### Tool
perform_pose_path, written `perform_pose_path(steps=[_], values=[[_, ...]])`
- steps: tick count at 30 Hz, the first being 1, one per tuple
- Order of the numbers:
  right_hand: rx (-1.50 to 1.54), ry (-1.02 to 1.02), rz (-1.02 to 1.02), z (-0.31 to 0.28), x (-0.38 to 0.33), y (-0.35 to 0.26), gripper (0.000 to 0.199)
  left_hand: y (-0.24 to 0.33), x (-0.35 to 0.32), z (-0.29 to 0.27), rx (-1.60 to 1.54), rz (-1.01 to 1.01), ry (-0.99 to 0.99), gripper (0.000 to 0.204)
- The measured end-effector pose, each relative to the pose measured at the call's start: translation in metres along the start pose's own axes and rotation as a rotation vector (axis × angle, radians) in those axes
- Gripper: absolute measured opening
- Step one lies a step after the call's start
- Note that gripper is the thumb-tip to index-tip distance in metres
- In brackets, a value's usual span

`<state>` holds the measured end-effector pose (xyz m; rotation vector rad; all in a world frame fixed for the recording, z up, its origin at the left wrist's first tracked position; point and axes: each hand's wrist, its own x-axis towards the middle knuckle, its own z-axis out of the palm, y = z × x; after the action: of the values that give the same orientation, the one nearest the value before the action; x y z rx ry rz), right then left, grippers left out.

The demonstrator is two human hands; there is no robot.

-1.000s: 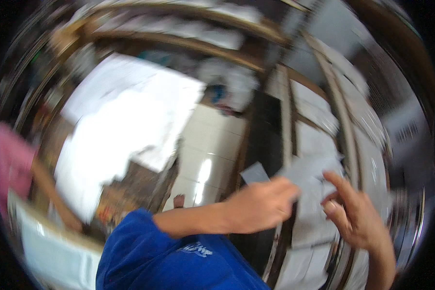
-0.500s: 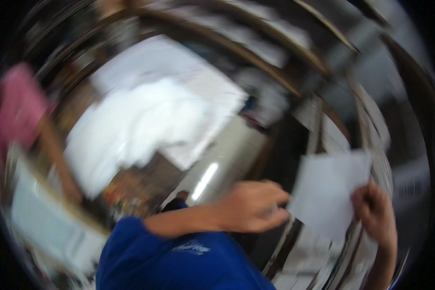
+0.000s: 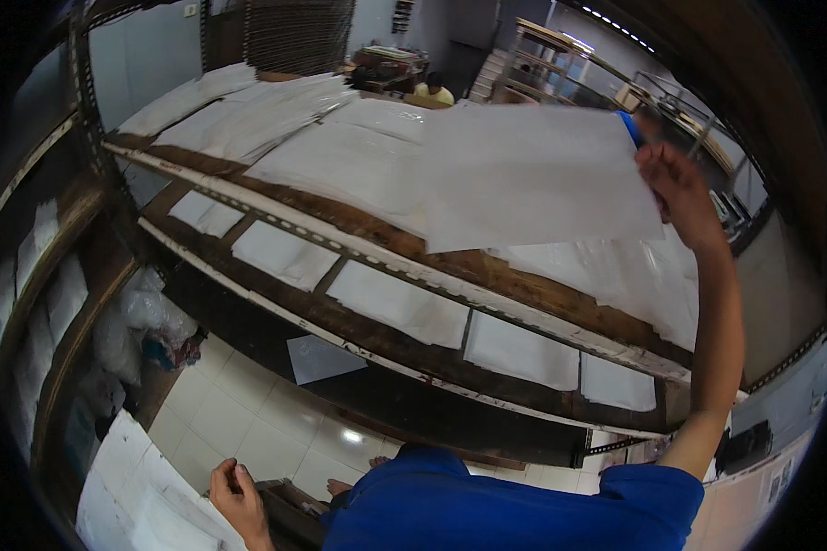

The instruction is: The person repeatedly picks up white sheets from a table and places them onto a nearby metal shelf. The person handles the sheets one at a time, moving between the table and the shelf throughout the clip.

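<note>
A thin, flat white sheet (image 3: 542, 174) hangs over the upper shelf. My right hand (image 3: 678, 188) is raised at the sheet's right edge, fingers curled round it. Behind and below the sheet lie stacks of white sheets (image 3: 340, 161), some with a glossy wrap. At the lower left, my left hand (image 3: 239, 503) hangs beside a white-covered table (image 3: 124, 468). Its fingers are loosely bent and apart, with nothing visible in them.
A metal shelf rack (image 3: 358, 250) crosses the view, with more white stacks (image 3: 395, 303) on its lower level. A grey card (image 3: 323, 358) hangs from its front. Clear plastic bundles (image 3: 152, 308) fill shelves at left. A person in yellow (image 3: 434, 90) is far behind.
My view has swung right, from the table and the person in pink to the shelf rack. The sheet in my right hand is now above the upper shelf; my left hand has drawn away from it.
</note>
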<state>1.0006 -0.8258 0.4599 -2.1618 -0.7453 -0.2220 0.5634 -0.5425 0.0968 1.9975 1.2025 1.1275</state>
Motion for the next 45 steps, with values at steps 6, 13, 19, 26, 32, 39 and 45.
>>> perform_pose_path(steps=[6,13,19,26,32,39,45], values=[[-0.222,-0.134,0.136,-0.024,-0.034,0.082,0.009,0.018,0.019,0.019,-0.040,-0.061,-0.140,0.017],[-0.456,-0.125,0.048,-0.033,-0.034,0.118,0.012,0.031,0.026,0.033,-0.023,0.009,-0.259,0.021],[-0.862,0.361,-0.185,0.002,-0.053,0.056,0.028,-0.005,0.020,0.019,0.017,0.015,-0.023,0.015],[0.077,-0.150,-0.582,0.147,-0.112,0.017,0.033,-0.006,0.007,-0.030,0.079,-0.127,0.063,0.020],[0.046,-0.874,-0.721,0.317,-0.122,-0.053,0.026,-0.020,-0.009,-0.078,0.228,-0.258,0.191,0.025],[0.317,-1.518,-0.405,0.470,-0.183,-0.072,0.019,-0.087,-0.029,-0.160,0.576,-0.593,0.452,0.028],[0.201,-1.589,-0.591,0.500,-0.218,-0.084,0.019,-0.225,-0.016,-0.254,0.934,-0.843,0.379,0.033]])
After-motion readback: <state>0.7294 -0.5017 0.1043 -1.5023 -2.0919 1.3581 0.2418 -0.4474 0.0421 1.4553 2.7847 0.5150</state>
